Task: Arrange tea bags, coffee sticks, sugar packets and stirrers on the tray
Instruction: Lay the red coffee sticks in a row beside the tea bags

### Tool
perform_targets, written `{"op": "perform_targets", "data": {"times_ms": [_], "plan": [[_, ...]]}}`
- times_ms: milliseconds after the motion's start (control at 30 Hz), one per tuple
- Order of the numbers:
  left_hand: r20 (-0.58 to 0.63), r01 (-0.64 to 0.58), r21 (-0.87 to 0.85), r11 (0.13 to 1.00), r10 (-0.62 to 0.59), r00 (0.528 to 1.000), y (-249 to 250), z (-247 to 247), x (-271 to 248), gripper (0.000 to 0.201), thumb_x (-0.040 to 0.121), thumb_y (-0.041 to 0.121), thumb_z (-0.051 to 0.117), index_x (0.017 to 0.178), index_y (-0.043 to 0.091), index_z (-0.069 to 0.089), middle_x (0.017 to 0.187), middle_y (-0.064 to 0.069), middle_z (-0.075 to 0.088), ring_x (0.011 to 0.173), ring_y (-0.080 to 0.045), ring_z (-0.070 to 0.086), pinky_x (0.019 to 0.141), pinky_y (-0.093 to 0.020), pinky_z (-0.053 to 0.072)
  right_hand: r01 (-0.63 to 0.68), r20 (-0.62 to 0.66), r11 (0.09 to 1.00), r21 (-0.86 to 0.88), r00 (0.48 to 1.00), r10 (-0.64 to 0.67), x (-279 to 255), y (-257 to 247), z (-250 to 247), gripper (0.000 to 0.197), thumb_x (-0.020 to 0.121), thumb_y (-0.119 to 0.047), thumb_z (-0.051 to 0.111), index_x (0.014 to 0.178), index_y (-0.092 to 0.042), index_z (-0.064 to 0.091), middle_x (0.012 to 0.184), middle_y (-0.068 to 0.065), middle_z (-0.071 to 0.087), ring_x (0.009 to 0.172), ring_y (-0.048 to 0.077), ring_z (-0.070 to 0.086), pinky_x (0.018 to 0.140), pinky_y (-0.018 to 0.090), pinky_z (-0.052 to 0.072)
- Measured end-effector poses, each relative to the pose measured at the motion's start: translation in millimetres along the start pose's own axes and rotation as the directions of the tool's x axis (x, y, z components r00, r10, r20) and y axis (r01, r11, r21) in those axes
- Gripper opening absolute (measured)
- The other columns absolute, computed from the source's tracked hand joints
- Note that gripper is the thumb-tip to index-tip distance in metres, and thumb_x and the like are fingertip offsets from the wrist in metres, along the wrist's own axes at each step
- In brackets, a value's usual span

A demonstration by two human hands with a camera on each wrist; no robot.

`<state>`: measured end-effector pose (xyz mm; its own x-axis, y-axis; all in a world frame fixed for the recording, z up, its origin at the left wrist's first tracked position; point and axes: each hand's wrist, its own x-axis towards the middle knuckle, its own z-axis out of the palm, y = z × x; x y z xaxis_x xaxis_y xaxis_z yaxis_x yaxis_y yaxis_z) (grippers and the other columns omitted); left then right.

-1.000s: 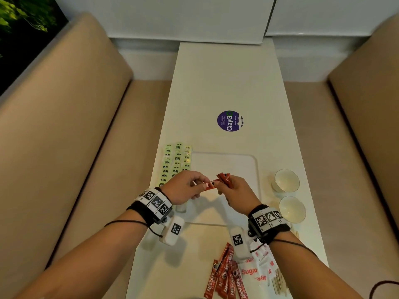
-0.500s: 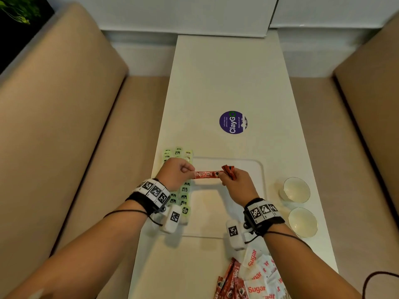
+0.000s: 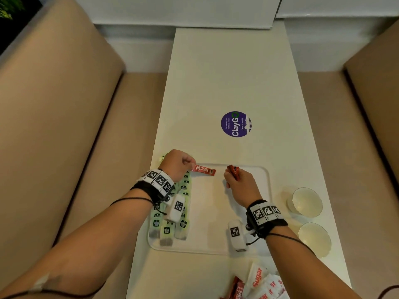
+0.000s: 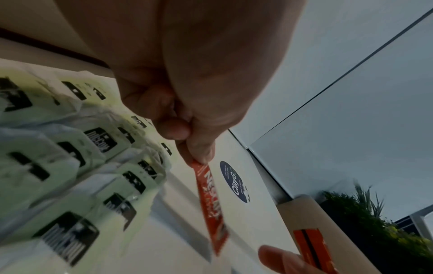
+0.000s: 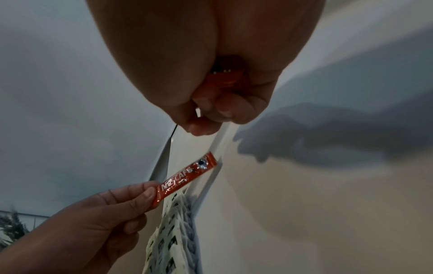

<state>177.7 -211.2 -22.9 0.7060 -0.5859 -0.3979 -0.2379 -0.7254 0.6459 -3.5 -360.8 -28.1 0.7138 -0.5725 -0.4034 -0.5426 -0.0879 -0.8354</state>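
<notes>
Head view: the left hand pinches the stick by its left end, long axis along the tray's far edge, pointing toward the right hand, which clasps spare sticks.

white table, tray, bowls, sticker
</notes>
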Motion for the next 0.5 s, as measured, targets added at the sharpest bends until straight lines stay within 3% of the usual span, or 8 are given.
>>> {"op": "perform_targets", "data": {"times_ms": [100, 200, 333, 400, 500], "plan": [[-0.016, 0.032, 0.024, 0.999, -0.031, 0.999, -1.8, 0.8, 11.6, 0.010, 0.091, 0.016, 0.072, 0.092, 0.021, 0.080, 0.084, 0.008, 0.074, 0.069, -0.003, 0.061, 0.059, -0.010, 0.040, 0.012, 0.025, 1.000, 0.024, 1.000, -0.013, -2.6, 5.3, -2.8, 0.030, 0.100, -0.015, 0.053, 0.070, -0.012, 0.054, 0.066, 0.001, 0.057, 0.052, 0.000, 0.049, 0.053, 0.005, 0.039], [-0.035, 0.053, 0.069, 0.996, -0.050, 0.998, 0.5, 3.1, 16.8, 0.008, 0.087, 0.018, 0.074, 0.091, 0.020, 0.081, 0.078, 0.011, 0.070, 0.068, 0.001, 0.060, 0.057, -0.009, 0.039, 0.017, 0.049, 0.999, 0.048, 0.999, -0.019, -8.4, 10.3, -5.3, 0.032, 0.100, -0.013, 0.052, 0.067, -0.012, 0.050, 0.062, -0.001, 0.052, 0.052, 0.001, 0.046, 0.053, 0.006, 0.038], [-0.051, 0.063, 0.142, 0.988, -0.057, 0.997, 3.6, 8.4, 18.7, 0.010, 0.085, 0.017, 0.072, 0.084, 0.023, 0.080, 0.070, 0.013, 0.069, 0.066, -0.006, 0.064, 0.056, -0.017, 0.046, 0.010, 0.063, 0.999, 0.049, 0.998, -0.013, -10.8, 14.6, -7.6, 0.034, 0.101, -0.015, 0.053, 0.068, -0.012, 0.053, 0.062, -0.002, 0.054, 0.053, -0.001, 0.050, 0.055, 0.005, 0.040], [-0.045, 0.052, 0.174, 0.983, -0.044, 0.998, 4.8, 11.0, 18.3, 0.010, 0.085, 0.018, 0.071, 0.084, 0.024, 0.079, 0.071, 0.013, 0.069, 0.069, -0.009, 0.066, 0.061, -0.021, 0.051, 0.008, 0.072, 0.999, 0.042, 0.997, -0.011, -11.5, 15.5, -7.9, 0.034, 0.102, -0.017, 0.053, 0.068, -0.012, 0.054, 0.063, 0.000, 0.057, 0.054, 0.000, 0.051, 0.057, 0.006, 0.040], [-0.040, 0.003, 0.240, 0.971, 0.007, 0.999, 6.0, 12.7, 18.4, 0.007, 0.086, 0.025, 0.074, 0.091, 0.024, 0.076, 0.086, 0.008, 0.065, 0.080, -0.012, 0.063, 0.071, -0.026, 0.052, 0.003, 0.071, 0.999, 0.038, 0.997, -0.006, -10.5, 17.7, -8.9, 0.033, 0.101, -0.019, 0.053, 0.070, -0.012, 0.056, 0.065, 0.001, 0.059, 0.053, 0.000, 0.052, 0.057, 0.007, 0.041]]}}
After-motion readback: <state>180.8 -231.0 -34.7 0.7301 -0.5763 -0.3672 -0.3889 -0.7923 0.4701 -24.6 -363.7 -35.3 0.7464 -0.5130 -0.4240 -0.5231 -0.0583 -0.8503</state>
